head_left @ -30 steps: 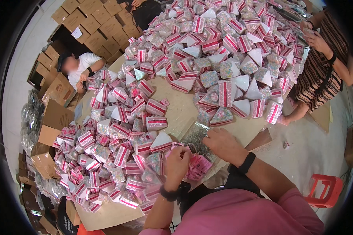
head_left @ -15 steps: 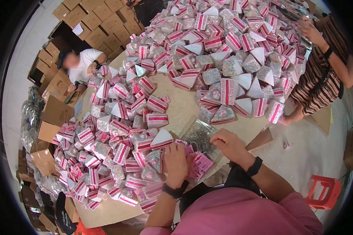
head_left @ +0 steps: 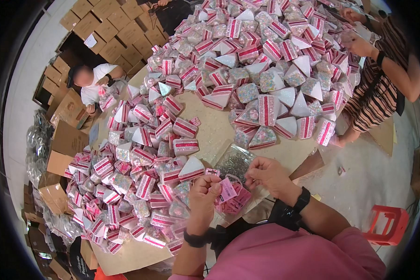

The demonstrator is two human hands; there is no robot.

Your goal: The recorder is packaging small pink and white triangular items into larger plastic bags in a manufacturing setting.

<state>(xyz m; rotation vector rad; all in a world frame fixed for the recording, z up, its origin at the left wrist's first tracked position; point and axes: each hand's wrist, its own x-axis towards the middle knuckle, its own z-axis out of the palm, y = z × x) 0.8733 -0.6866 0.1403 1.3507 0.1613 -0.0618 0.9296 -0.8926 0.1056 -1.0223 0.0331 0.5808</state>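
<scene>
Head view: left hand (head_left: 204, 196) pinched a pink tag (head_left: 227, 189) near the table's (head_left: 210, 126) near edge, lifted clear for handling; right hand (head_left: 268, 173), fingers curled but gripping nothing visible, rested by a clear bag (head_left: 233, 161); packets (head_left: 172, 144) heaped beyond

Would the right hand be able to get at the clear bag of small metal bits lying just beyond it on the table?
Probably yes. The right hand sits beside the clear bag, with nothing lying between them. The left hand is busy pinching a pink tag and does not block the way.
</scene>
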